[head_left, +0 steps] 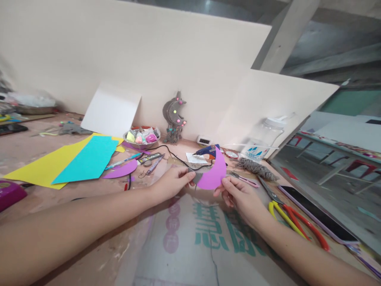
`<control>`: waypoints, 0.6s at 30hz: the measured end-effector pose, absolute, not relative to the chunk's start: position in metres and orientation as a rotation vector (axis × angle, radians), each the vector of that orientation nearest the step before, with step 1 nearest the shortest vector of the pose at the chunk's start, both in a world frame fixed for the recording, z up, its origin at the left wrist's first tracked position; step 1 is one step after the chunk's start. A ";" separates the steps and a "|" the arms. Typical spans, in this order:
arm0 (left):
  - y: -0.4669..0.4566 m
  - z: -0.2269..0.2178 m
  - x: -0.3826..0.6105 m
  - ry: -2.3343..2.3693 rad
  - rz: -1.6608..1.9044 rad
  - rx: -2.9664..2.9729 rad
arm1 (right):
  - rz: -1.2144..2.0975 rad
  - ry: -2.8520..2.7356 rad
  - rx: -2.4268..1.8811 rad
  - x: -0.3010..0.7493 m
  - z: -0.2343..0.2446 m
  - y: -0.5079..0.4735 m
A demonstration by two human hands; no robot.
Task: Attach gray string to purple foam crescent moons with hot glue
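Observation:
A purple crescent moon cutout is held up between my two hands. Grey yarn covers its left end, where the fingers of my left hand pinch it. At the lower right edge, my right hand grips the crescent between thumb and fingers. Just behind the cutout lies a blue glue gun with a black cord. A skein of grey yarn rests to the right, near a pink-handled cutter. Against the wall stands a yarn-wrapped grey moon ornament with coloured beads.
Scissors and a phone lie at right, below a clear bottle. To the left are turquoise card, yellow card, a purple offcut and a bowl of clay packs. A printed plastic sheet covers the front.

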State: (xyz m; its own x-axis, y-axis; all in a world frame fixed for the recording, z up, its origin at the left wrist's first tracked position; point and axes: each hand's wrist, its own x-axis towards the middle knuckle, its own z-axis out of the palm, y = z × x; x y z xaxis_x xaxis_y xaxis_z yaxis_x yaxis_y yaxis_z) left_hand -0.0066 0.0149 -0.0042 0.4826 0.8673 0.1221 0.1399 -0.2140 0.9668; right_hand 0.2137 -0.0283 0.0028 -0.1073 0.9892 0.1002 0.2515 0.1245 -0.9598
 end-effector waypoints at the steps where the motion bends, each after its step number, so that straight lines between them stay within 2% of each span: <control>1: 0.016 -0.005 -0.006 0.874 0.871 1.646 | 1.017 -1.525 -1.264 0.216 0.005 -0.027; 9: 0.020 -0.012 -0.006 0.849 0.849 1.679 | 0.614 -1.716 -1.417 0.257 0.026 0.002; 15: 0.014 -0.006 -0.007 0.892 0.768 1.698 | 0.228 -1.908 -1.621 0.294 0.024 0.043; 18: 0.012 -0.003 -0.007 0.900 0.745 1.688 | 0.210 -1.988 -1.622 0.294 0.022 0.072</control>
